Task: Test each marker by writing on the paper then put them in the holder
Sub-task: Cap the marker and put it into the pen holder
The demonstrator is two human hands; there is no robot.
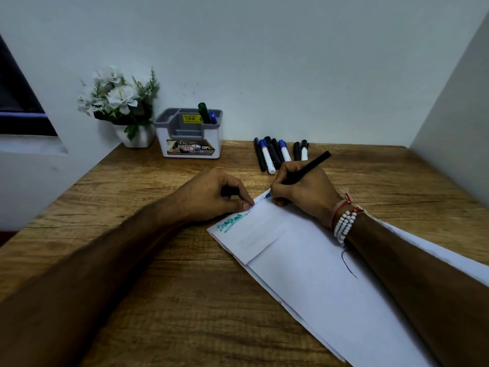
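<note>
My right hand (301,193) grips a black-barrelled marker (309,165) whose blue tip touches the far corner of the white paper (304,263). Green and blue scribbles run along the paper's top edge. My left hand (211,194) rests curled at that edge, thumb pressing the paper, with a dark cap (229,191) tucked in its fingers. Several loose markers (275,153) with black and blue caps lie in a row beyond my right hand. The grey and white holder (189,135) stands by the wall with a green marker (203,112) and a blue one (213,117) upright in its right compartment.
A white pot of artificial white flowers (120,102) stands left of the holder in the corner. The wooden desk (132,260) is boxed in by a wall behind and a partition on the right. Beaded bracelets circle my right wrist.
</note>
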